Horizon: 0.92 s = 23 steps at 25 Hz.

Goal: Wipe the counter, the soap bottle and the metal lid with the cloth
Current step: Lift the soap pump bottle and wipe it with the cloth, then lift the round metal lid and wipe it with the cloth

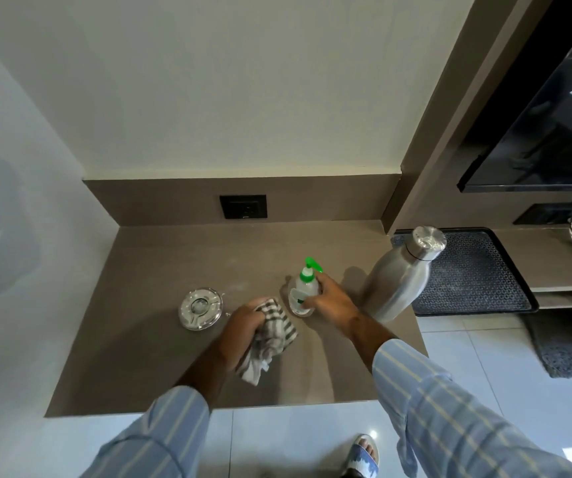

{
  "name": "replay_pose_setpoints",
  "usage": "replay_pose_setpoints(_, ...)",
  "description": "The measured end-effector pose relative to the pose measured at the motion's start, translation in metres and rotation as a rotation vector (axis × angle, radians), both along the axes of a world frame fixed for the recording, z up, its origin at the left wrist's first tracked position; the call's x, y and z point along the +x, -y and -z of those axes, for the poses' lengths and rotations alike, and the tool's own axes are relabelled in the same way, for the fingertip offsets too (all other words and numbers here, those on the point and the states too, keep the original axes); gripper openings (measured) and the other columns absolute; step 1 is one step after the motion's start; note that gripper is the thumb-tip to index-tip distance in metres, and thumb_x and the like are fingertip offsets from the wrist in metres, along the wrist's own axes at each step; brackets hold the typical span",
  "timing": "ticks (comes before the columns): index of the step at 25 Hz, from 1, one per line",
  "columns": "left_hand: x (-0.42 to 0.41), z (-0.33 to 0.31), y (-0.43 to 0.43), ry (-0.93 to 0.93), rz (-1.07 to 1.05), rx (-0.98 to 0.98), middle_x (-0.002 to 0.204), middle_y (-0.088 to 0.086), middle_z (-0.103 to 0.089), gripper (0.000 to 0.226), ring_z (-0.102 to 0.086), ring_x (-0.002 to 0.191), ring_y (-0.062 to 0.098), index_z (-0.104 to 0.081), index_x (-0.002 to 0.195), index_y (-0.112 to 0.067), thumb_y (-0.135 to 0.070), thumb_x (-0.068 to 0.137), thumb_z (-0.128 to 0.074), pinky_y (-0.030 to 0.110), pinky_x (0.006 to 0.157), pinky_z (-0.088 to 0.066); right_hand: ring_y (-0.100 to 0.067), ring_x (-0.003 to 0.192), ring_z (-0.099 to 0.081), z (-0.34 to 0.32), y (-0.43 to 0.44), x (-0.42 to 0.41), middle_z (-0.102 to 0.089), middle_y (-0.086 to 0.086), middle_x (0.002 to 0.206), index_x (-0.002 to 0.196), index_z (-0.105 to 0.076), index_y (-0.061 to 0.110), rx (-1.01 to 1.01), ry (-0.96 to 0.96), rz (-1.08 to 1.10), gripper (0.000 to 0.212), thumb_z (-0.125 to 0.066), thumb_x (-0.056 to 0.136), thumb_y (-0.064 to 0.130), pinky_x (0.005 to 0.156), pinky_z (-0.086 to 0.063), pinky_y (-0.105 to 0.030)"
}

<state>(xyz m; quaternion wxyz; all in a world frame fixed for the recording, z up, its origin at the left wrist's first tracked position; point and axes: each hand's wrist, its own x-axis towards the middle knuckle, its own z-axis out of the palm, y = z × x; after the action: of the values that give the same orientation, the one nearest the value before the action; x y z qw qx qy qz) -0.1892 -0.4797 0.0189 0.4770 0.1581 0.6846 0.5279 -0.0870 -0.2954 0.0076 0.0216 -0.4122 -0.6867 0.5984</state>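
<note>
A clear soap bottle (303, 288) with a green pump stands on the brown counter (160, 270), just right of centre. My right hand (331, 300) wraps around its right side and grips it. My left hand (243, 327) is closed on a bunched grey-and-white striped cloth (270, 334), which hangs just left of the bottle and partly rests on the counter. A round metal lid (201, 308) lies flat on the counter to the left of the cloth, apart from both hands.
A tall steel flask (398, 281) stands right of the soap bottle, close to my right hand. Behind it lies a black patterned mat (478, 274). A black wall socket (243, 206) sits on the backsplash. The counter's front edge runs below my forearms.
</note>
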Motion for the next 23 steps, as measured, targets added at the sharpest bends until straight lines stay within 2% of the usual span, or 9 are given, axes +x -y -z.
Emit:
replay_pose_setpoints(2, -0.006, -0.001, -0.017, -0.081, 0.049, -0.033, 0.134, 0.021, -0.064, 0.074, -0.06, 0.127, 0.031, -0.051, 0.146, 0.002, -0.005, 0.072, -0.046, 0.044, 0.117, -0.042, -0.034, 0.114, -0.066, 0.009, 0.007, -0.003, -0.071, -0.015, 0.12, 0.119, -0.064, 0.016, 0.053, 0.02, -0.066, 0.051, -0.073, 0.075, -0.009, 0.102, -0.053, -0.046)
replay_pose_setpoints(3, -0.003, 0.0, -0.022, -0.078, 0.056, -0.052, 0.14, 0.023, -0.062, 0.083, -0.058, 0.131, 0.031, -0.048, 0.15, -0.002, -0.006, 0.067, -0.045, 0.043, 0.118, -0.041, -0.029, 0.108, -0.067, 0.012, 0.01, -0.004, -0.073, -0.011, 0.114, 0.113, -0.065, 0.019, 0.051, 0.013, -0.081, 0.046, -0.074, 0.076, -0.007, 0.097, -0.055, -0.04)
replay_pose_setpoints(5, 0.004, 0.007, -0.024, -0.058, 0.034, -0.021, 0.134, 0.025, -0.067, 0.08, -0.063, 0.119, 0.028, -0.055, 0.145, -0.006, -0.005, 0.065, -0.045, 0.037, 0.105, -0.046, -0.018, 0.098, -0.066, 0.016, 0.016, -0.005, -0.074, -0.002, 0.104, 0.108, -0.067, 0.024, 0.017, -0.015, -0.096, 0.039, -0.076, 0.079, -0.001, 0.085, -0.055, -0.028)
replay_pose_setpoints(7, 0.011, 0.016, -0.023, -0.024, -0.033, 0.037, 0.125, 0.022, -0.071, 0.073, -0.063, 0.11, 0.025, -0.063, 0.134, -0.013, -0.002, 0.065, -0.044, 0.035, 0.097, -0.049, -0.017, 0.101, -0.066, 0.018, 0.018, -0.006, -0.075, -0.006, 0.114, 0.117, -0.067, 0.019, -0.021, -0.04, -0.099, 0.041, -0.075, 0.082, -0.002, 0.091, -0.055, -0.031)
replay_pose_setpoints(10, 0.017, 0.022, -0.023, -0.048, -0.078, 0.036, 0.126, 0.011, -0.071, 0.071, -0.063, 0.115, 0.019, -0.058, 0.138, -0.017, -0.003, 0.069, -0.047, 0.038, 0.109, -0.045, -0.029, 0.121, -0.064, 0.02, 0.016, -0.005, -0.067, -0.018, 0.133, 0.134, -0.059, 0.008, -0.048, -0.038, -0.127, 0.051, -0.067, 0.087, -0.013, 0.11, -0.048, -0.041)
replay_pose_setpoints(13, 0.022, 0.023, -0.023, -0.074, -0.078, 0.018, 0.127, 0.01, -0.072, 0.071, -0.065, 0.113, 0.017, -0.053, 0.146, -0.01, -0.006, 0.075, -0.049, 0.037, 0.109, -0.046, -0.037, 0.132, -0.057, 0.023, 0.013, -0.003, -0.061, -0.024, 0.139, 0.144, -0.049, -0.001, -0.047, -0.006, -0.16, 0.053, -0.062, 0.094, -0.011, 0.115, -0.043, -0.043)
replay_pose_setpoints(18, 0.019, 0.032, -0.027, -0.093, -0.091, 0.053, 0.129, 0.016, -0.071, 0.068, -0.067, 0.112, 0.016, -0.056, 0.142, -0.004, -0.001, 0.075, -0.048, 0.03, 0.104, -0.049, -0.031, 0.122, -0.064, 0.018, 0.015, -0.003, -0.067, -0.015, 0.131, 0.142, -0.052, 0.007, 0.031, 0.036, -0.168, 0.062, -0.075, 0.085, 0.001, 0.108, -0.049, -0.041)
replay_pose_setpoints(20, 0.017, 0.035, -0.023, -0.108, -0.158, 0.041, 0.121, 0.017, -0.072, 0.059, -0.066, 0.11, 0.023, -0.065, 0.13, -0.003, -0.003, 0.073, -0.047, 0.036, 0.104, -0.049, -0.023, 0.099, -0.067, 0.017, 0.018, 0.003, -0.071, -0.005, 0.108, 0.12, -0.061, 0.016, 0.137, 0.066, -0.015, 0.047, -0.071, 0.074, 0.017, 0.089, -0.054, -0.034)
replay_pose_setpoints(23, 0.01, 0.037, -0.003, -0.06, -0.422, 0.041, 0.082, 0.013, -0.071, 0.027, -0.062, 0.091, 0.029, -0.075, 0.075, -0.017, -0.009, 0.071, -0.05, 0.044, 0.088, -0.048, -0.017, 0.076, -0.064, 0.028, 0.025, 0.024, -0.068, 0.006, 0.079, 0.079, -0.063, 0.027, 0.25, 0.164, 0.089, 0.018, -0.05, 0.066, 0.025, 0.071, -0.049, -0.028)
